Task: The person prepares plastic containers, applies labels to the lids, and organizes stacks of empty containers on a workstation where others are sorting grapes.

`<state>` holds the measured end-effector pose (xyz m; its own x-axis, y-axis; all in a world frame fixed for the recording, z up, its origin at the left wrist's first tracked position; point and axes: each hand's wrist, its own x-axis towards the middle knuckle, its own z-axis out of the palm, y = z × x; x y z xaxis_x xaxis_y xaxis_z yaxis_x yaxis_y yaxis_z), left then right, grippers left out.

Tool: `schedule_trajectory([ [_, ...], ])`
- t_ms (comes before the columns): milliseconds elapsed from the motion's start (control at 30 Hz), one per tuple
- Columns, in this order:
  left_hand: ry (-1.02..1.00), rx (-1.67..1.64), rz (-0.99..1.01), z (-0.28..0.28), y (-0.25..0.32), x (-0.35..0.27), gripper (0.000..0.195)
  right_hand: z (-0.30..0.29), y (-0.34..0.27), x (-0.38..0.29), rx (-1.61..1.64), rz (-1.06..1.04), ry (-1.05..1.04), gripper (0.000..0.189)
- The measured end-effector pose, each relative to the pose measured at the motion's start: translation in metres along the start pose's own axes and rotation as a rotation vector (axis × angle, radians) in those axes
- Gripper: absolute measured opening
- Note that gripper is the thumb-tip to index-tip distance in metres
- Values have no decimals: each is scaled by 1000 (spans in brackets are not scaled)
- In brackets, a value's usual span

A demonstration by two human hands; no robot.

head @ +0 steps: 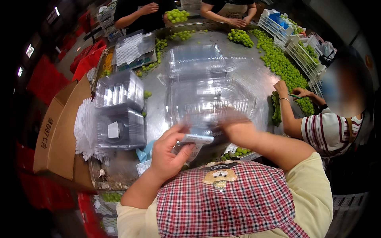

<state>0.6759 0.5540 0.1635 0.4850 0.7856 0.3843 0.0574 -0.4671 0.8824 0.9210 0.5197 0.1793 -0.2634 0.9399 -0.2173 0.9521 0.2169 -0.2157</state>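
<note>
My left hand [169, 156] grips printed labels [196, 146] between thumb and fingers, just in front of my checked apron. They look like a folded strip and bear writing. Motion blurs my right hand [238, 126], which is over the near edge of a clear plastic clamshell container [208, 99]; whether its fingers hold anything is not plain. Beyond that container lie further clear plastic containers [195, 61] on the metal table [156, 89]. Some green grapes [239, 152] sit in a white wrapping below my right wrist.
Stacked clear plastic boxes [120, 92], white foam netting [86, 128] and a cardboard box [61, 134] stand left. Loose green grapes [276, 61] line the right side beside white plastic crates [305, 58]. A co-worker at right holds green-handled scissors [295, 96]; two others stand across the table.
</note>
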Motion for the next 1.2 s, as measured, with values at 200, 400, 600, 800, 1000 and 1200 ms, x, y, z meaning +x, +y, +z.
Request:
schedule_trajectory([
  [200, -58, 68, -194, 4, -8, -4, 16, -3, 4, 26, 774, 112, -26, 38],
  [400, -148, -93, -535, -2, 6, 1, 18, -16, -7, 34, 1044, -51, -9, 43],
  [600, -398, 11, -106, -29, 9, -8, 27, -23, 12, 52, 11, -118, 70, 42],
  [800, -99, -201, -306, -51, 12, -23, 22, -24, 15, 31, -101, -200, 147, 59],
  [1000, -215, -140, -510, -44, 15, -29, 19, -21, 8, 5, -77, -189, -13, 78],
  [1200, -425, 9, -174, -29, 12, -15, 21, -33, 8, -14, -233, -219, 326, 32],
])
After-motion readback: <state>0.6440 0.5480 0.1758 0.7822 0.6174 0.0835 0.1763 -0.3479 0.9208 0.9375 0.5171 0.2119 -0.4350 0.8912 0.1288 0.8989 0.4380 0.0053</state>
